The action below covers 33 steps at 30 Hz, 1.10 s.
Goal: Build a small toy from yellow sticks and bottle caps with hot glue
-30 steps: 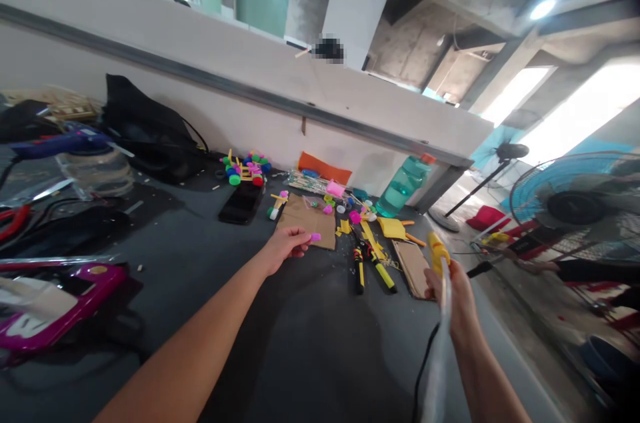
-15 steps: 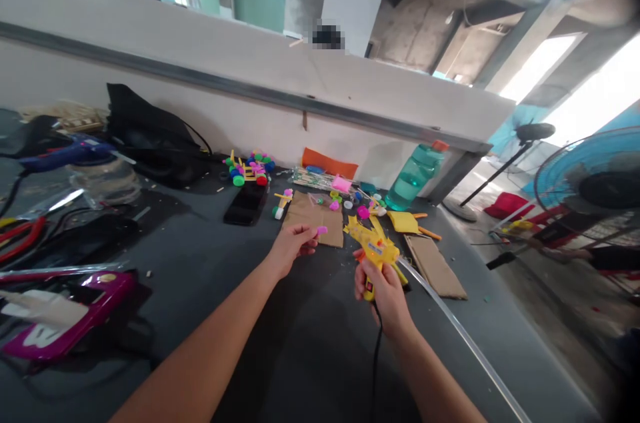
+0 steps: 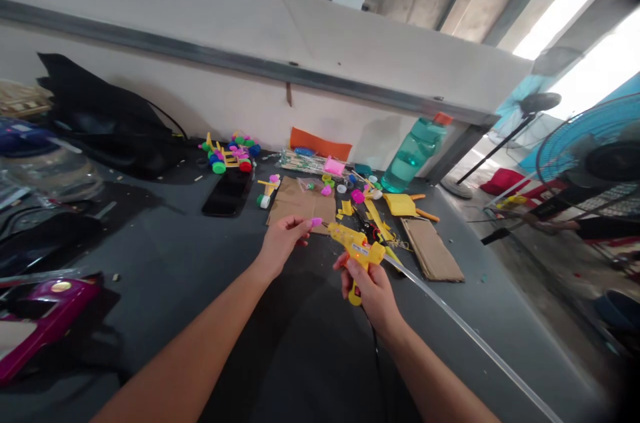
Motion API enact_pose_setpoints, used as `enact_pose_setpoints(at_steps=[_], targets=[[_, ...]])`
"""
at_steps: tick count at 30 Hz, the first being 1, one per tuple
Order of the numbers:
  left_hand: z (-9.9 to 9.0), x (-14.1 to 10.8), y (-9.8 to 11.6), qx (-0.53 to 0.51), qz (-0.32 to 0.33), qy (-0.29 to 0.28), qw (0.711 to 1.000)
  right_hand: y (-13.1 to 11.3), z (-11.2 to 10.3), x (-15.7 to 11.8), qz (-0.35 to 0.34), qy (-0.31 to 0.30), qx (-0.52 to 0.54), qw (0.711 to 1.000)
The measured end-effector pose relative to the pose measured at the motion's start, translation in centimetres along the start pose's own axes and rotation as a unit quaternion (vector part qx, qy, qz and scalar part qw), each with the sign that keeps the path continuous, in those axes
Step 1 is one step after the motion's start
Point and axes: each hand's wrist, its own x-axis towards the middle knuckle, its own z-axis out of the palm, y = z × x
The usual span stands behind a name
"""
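My left hand pinches a small pink piece between thumb and fingertips, over the near edge of a cardboard piece. My right hand is wrapped round the handle of a yellow glue gun. The gun's nozzle points left, close to the pink piece; whether they touch I cannot tell. From the gun's back a long clear glue stick slopes down to the right. Beyond the hands lie small coloured caps and yellow scraps.
A black phone lies before colourful wheeled models. At the back stand a teal bottle and an orange strip. Cardboard lies at right, a magenta device at left. A fan stands beyond the table.
The camera view has shifted, with the background sliding up and the left-side objects moving left. The glue gun's nozzle and the pink piece are now closer together.
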Motion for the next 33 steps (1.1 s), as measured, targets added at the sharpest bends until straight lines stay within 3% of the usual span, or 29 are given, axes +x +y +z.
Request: enact_pose_setpoints(at_steps=[15,33], targets=[[0.3,-0.4,0.5,-0.015,-0.007,-0.024,1.0,1.4,0.2,0.1,0.001,0.009,0.004,1.0],[0.1,-0.3,0.4,-0.013,-0.01,-0.036,0.999,1.1,0.4,-0.1,0.0,0.008,-0.051,0.999]])
